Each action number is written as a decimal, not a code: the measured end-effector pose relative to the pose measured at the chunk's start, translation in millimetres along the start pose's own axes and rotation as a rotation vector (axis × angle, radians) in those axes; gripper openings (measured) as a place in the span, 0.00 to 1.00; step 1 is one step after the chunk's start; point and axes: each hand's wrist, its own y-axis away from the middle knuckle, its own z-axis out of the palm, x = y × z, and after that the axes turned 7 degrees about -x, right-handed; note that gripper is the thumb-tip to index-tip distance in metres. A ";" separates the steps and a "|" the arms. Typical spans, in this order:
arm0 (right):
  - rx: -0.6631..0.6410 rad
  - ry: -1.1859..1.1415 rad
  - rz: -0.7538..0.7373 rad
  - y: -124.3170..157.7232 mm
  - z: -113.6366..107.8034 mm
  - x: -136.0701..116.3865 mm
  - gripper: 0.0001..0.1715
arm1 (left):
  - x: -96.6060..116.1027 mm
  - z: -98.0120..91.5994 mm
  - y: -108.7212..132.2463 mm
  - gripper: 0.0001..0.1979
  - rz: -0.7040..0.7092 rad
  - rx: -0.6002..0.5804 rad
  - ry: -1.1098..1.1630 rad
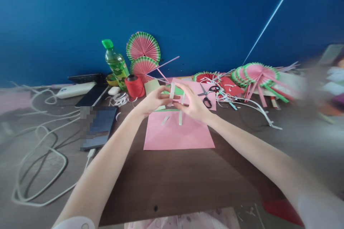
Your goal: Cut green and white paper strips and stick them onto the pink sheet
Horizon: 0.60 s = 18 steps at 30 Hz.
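Note:
My left hand (154, 101) and my right hand (195, 105) meet above the far part of a pink paper sheet (177, 137). A narrow whitish strip (172, 91) stands upright between the fingertips, pinched by my left hand. My right hand's fingers curl close beside it, near another pale band (183, 97); whether they grip it I cannot tell. On the pink sheet lie two short pale strips, one slanted (165, 120) and one straight (180, 118). Green paper (176, 90) shows behind the fingers. Black-handled scissors (207, 94) rest open right of my right hand.
Round pink-and-green folded paper fans lean on the blue wall (143, 44) and lie at right (259, 73). A green-capped bottle (115, 62), red thread spool (134, 86), tablet (99, 127) and looped white cable (66, 161) occupy the left. White paper strips (258, 105) spread at right.

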 end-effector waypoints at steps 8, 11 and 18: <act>0.030 0.044 -0.022 1.5 2.8 0.5 0.25 | -4.9 7.8 -4.3 0.21 -0.030 0.058 0.017; 0.035 0.067 -0.042 2.9 5.4 2.1 0.24 | -8.2 9.8 -5.6 0.21 -0.035 0.063 0.000; 0.049 0.032 -0.051 4.4 8.1 1.7 0.19 | -11.4 12.6 -5.8 0.15 -0.036 0.094 -0.071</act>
